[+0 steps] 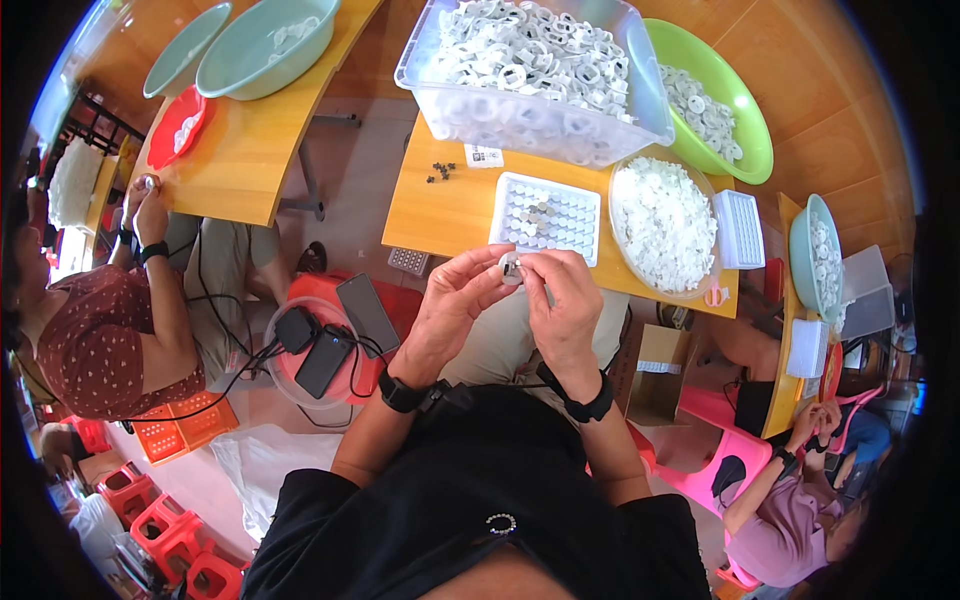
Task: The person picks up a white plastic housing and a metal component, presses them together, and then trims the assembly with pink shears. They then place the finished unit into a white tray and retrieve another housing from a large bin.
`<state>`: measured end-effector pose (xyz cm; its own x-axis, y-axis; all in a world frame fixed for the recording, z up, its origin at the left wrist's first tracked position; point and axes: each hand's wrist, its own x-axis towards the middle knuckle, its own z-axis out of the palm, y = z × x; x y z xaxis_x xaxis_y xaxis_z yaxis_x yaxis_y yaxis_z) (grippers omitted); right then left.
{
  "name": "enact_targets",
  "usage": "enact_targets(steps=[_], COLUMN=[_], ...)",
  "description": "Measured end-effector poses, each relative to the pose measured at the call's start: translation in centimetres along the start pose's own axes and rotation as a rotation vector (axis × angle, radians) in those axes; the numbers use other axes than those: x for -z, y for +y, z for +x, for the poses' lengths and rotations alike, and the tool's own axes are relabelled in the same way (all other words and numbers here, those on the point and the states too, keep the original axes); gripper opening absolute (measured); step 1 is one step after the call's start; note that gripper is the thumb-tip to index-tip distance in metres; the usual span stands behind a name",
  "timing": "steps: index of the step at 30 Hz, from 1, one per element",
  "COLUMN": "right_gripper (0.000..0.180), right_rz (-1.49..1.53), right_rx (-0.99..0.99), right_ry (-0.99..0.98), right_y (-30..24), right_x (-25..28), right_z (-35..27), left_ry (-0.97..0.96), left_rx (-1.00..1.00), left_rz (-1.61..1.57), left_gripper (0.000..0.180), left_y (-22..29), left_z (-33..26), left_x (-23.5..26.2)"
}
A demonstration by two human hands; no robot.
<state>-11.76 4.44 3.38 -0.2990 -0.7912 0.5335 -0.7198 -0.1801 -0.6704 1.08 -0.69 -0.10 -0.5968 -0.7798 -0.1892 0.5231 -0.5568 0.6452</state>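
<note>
Above the near edge of the table, a small round white plastic part (511, 268) with a dark slot is pinched between the fingertips of both hands. My left hand (458, 300) grips its left side with thumb and forefinger. My right hand (562, 302) meets it from the right, thumb and fingers closed; anything smaller in these fingertips is hidden. Just beyond my hands lies a white tray (596, 215) with rows of small round white pieces and several greyish ones heaped in its middle. Small black parts (440, 172) lie loose to the left of the tray.
A clear bin (650, 130) heaped with white parts stands at the back. Right of the tray are a bowl (619, 248) of small white pieces, stacked white trays (738, 230) and a green basin (757, 140). Co-workers sit left and right. A red stool (395, 290) holds phones and cables.
</note>
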Motion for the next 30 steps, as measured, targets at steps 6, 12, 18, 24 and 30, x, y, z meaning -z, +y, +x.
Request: enact_targets(steps=[6,12,18,24,30], right_gripper=[0.016,0.017,0.018,0.018,0.017], right_rz=[0.018,0.111,0.052,-0.018,-0.004], right_rx=[0.001,-0.081,-0.030,0.047,0.047], right_ry=[-0.019,-0.011,-0.049,-0.056,-0.040], right_y=[0.6,0.3,0.4,0.2,0.4], right_x=[0.1,0.5,0.8,1.1,1.2], right_z=[-0.7,-0.8,-0.7,-0.8,-0.8], left_ry=[-0.038,-0.062,-0.054,-0.084,-0.106], left_rx=[0.033,-0.016,-0.031,-0.031,-0.035], left_rz=[0.053,0.049,0.082,0.082,0.098], left_gripper=[0.027,0.027,0.027,0.026,0.025], left_y=[0.0,-0.2,-0.3,-0.2,-0.3], left_z=[-0.2,-0.3,-0.3,-0.3,-0.2], left_x=[0.0,-0.2,-0.2,-0.6,-0.6])
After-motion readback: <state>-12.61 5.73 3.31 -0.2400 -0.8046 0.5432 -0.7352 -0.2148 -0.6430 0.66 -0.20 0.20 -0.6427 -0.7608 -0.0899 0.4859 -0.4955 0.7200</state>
